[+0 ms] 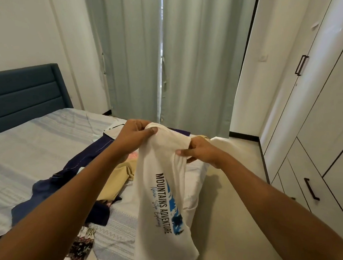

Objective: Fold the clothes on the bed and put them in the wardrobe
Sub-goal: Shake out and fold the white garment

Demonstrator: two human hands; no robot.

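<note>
A white T-shirt (161, 192) with a blue and black "Mountains Adventure" print hangs in the air over the bed's right edge. My left hand (134, 134) grips its top edge, fingers curled round the fabric. My right hand (199, 150) pinches the same edge a little lower and to the right. On the bed (34, 144) lie a navy garment (67, 179), a tan garment (117, 179), something pink partly hidden under them, and a patterned cloth with elephants (78, 258) at the near edge. The white wardrobe (319, 118) stands on the right, its doors closed.
Pale green curtains (161, 59) hang ahead, beyond the foot of the aisle. A dark blue headboard (20, 96) is at the far left. A strip of beige floor (242, 185) runs between bed and wardrobe. Black handles (302, 65) mark the wardrobe doors and drawers.
</note>
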